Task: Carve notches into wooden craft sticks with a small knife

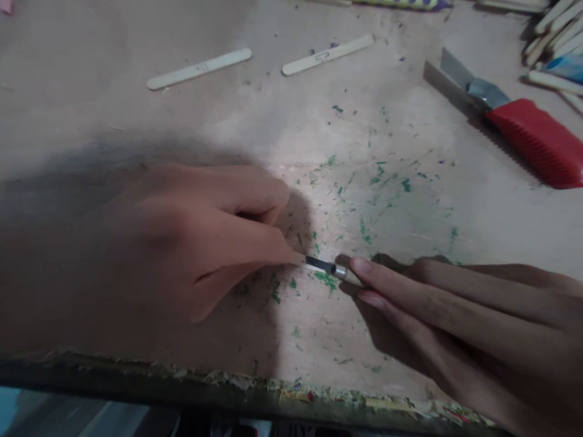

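My left hand [214,230] is closed, its fingers pinched on a thin pale wooden stick [299,258]. Only the stick's end shows past the fingertips; the rest is hidden under the hand. From the right, my right hand [437,303] grips a small carving tool [339,270] with a dark metal blade, a shiny collar and a wooden handle mostly covered by the fingers. The tool's blade tip meets or overlaps the stick's exposed end. Above the hands lie two craft sticks, one at left [200,69] and one at right [328,55], each with a small mark drawn near its middle.
A red-handled bladed tool [532,139] lies at right. Behind it is a pile of craft sticks [558,33] beside something blue [567,65]. A yellow and purple patterned object [401,3] sits at the top edge. Green flecks dot the wooden table [204,121]; shavings [237,382] line its near edge.
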Motion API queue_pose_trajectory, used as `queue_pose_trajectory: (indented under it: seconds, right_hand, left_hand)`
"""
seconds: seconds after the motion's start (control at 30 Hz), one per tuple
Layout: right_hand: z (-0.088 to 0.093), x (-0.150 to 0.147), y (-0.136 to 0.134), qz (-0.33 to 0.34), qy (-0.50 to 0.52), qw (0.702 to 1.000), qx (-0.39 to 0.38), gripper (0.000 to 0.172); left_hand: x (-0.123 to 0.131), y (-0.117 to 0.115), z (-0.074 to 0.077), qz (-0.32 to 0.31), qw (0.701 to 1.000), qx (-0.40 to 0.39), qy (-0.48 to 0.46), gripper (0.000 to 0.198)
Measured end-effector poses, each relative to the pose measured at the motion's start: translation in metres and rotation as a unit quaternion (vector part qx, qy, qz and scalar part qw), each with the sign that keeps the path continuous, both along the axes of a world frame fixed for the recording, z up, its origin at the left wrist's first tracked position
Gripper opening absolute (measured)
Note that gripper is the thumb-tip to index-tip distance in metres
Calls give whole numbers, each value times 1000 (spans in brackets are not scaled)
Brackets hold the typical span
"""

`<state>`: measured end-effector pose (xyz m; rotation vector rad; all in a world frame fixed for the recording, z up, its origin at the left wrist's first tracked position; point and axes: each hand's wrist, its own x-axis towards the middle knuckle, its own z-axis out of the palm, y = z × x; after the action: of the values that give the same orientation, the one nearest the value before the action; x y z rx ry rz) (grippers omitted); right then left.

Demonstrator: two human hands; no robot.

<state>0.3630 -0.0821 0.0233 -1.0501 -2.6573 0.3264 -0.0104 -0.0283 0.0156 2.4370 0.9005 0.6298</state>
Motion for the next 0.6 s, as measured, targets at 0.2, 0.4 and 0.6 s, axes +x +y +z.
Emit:
queue_pose_trajectory:
  seconds: [0.2, 0.4, 0.6]
  right_hand:
    - [-11, 36, -31, -2, -18, 1000, 17, 56]
    - [-1, 5, -12, 25, -34, 999, 28, 61]
    - [1, -20, 4, 23, -29, 998, 56, 53]
  left_hand:
    - [0, 6, -1, -27, 1000, 15, -1, 50]
    - [0, 7, -7, -10, 1000, 24, -5, 45]
    - [-4, 7, -4, -16, 1000, 17, 6, 54]
